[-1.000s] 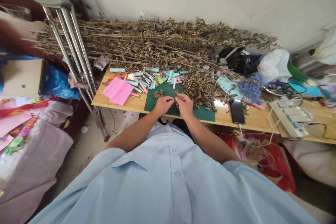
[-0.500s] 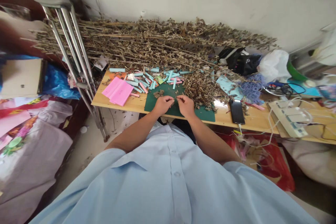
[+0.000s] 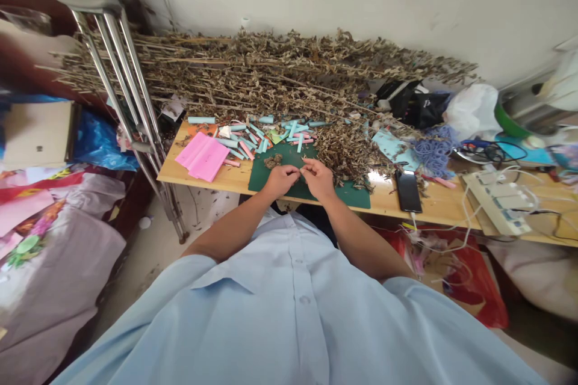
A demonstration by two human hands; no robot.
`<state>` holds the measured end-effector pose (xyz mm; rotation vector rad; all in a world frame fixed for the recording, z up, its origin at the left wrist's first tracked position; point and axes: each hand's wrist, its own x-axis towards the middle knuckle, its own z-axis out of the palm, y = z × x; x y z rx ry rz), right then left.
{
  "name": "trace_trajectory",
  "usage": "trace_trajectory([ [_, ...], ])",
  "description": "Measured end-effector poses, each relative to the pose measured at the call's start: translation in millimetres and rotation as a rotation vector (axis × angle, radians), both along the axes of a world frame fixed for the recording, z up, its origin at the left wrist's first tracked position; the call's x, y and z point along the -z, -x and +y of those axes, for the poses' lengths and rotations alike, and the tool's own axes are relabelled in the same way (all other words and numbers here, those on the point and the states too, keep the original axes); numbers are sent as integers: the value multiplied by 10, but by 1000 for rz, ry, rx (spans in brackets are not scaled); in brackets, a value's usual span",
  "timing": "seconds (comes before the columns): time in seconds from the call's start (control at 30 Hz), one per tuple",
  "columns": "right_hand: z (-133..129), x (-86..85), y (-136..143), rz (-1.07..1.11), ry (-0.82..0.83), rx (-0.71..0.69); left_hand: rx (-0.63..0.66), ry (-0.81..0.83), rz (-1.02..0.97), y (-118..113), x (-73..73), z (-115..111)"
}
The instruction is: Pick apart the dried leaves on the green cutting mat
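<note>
Over the green mat (image 3: 257,179), my left hand (image 3: 282,180) and my right hand (image 3: 318,179) meet with thumbs and fingertips pinched together. Whatever lies between the fingertips is too small to name. Just beyond my left hand sits a small clump of dried plant bits (image 3: 273,160). A heap of dry brown leaves (image 3: 343,153) lies beside my right hand, partly on the mat. Behind the mat are scattered several blue and pink paper rolls (image 3: 235,144).
Long dried leafy stalks (image 3: 253,78) line the wall behind. Pink paper sheets (image 3: 203,156) lie left on the wooden table (image 3: 174,171). A phone (image 3: 407,192), blue string (image 3: 434,149) and a power strip (image 3: 497,201) are on the right. Metal crutches (image 3: 121,72) stand at the left edge.
My right hand has shifted slightly toward the left hand, and its fingers have curled in more. The fingertips are now closer together. My left hand has hardly moved.
</note>
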<state>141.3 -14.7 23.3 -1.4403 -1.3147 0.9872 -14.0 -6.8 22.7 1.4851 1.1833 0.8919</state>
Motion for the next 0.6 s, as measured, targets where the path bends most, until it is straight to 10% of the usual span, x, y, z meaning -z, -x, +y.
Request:
trace_trajectory([
  [0.4,87,54,-15,9,-31,211,-2,23,6,9,29,19],
  [0.6,86,90,-108,-131,-44,66,-12,22,29,7,19,20],
])
